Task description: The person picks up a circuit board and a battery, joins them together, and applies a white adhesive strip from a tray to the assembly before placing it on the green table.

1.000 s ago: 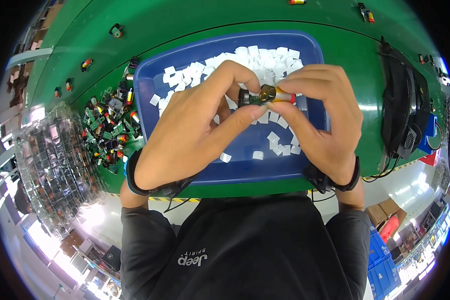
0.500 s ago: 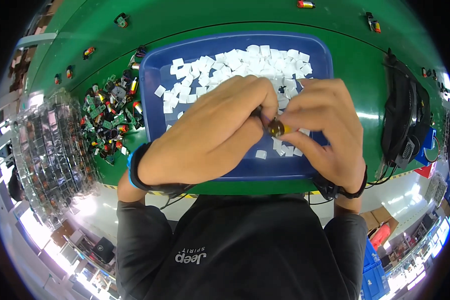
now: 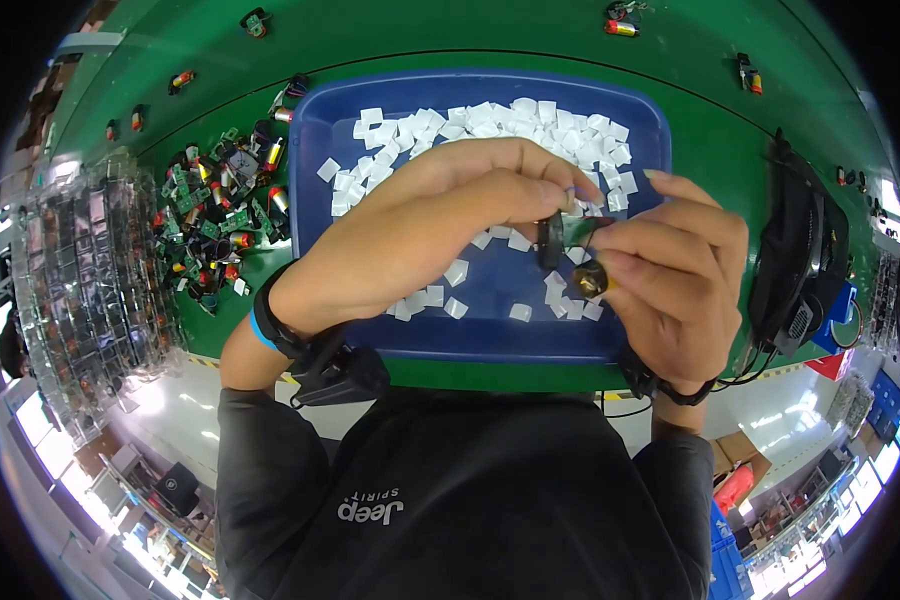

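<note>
Over the blue tray [image 3: 470, 345], my left hand [image 3: 450, 210] pinches a small green circuit board [image 3: 578, 232] with a black round part [image 3: 550, 242] on its near side. My right hand [image 3: 680, 280] is closed on a small cylindrical battery [image 3: 590, 280], its dark yellowish end turned toward me. Its index finger and thumb are close to the board's right edge. Thin wires show between the two hands, but their ends are hidden by fingers. Small white square pieces [image 3: 500, 125] lie scattered in the tray, several of them under my hands.
Left of the tray is a heap of circuit boards with batteries [image 3: 220, 200]. Beyond it stand stacked clear plastic trays [image 3: 95, 290]. A black bag [image 3: 795, 250] lies at the right. Several battery assemblies [image 3: 622, 28] sit along the far green table [image 3: 420, 30].
My hands have drawn slightly apart, the right one moving right with the battery. The board and black round part now show between them. Another board lies beside the far battery.
</note>
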Demonstrator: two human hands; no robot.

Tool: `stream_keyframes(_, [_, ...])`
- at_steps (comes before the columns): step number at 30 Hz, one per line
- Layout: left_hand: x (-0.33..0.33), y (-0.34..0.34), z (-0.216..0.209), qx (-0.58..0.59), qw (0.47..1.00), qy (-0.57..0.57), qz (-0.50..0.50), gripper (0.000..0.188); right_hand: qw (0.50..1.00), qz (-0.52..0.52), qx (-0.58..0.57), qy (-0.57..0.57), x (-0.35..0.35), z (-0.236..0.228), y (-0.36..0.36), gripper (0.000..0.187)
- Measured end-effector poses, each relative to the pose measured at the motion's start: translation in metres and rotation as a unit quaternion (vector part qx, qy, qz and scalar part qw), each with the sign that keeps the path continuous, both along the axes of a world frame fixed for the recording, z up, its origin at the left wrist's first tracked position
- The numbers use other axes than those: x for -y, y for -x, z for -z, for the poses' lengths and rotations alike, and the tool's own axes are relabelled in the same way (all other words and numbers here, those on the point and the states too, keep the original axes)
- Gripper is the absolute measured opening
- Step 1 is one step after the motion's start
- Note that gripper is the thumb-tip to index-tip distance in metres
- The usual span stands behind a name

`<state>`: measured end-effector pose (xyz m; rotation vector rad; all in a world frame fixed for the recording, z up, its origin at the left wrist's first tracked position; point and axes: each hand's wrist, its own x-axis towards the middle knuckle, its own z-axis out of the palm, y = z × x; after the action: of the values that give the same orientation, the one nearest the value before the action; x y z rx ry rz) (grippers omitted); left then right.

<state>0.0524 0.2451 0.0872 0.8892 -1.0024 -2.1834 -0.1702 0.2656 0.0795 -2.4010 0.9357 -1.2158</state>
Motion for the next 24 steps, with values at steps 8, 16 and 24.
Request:
stream_keyframes(8, [-0.003,-0.004,-0.016,0.176,0.966,0.185,0.044,0.022,1.000,-0.025,-0.011,-0.002,-0.004,-0.005,0.002,0.017])
stream_keyframes(16, [0.007,0.004,0.007,0.167,0.974,0.115,0.101,0.023,0.994,-0.037,-0.092,0.047,-0.012,-0.009,-0.006,0.029])
stream_keyframes(24, [0.002,-0.005,-0.008,0.173,0.977,0.095,0.081,0.023,1.000,0.009,0.003,0.004,-0.008,-0.007,-0.007,0.022])
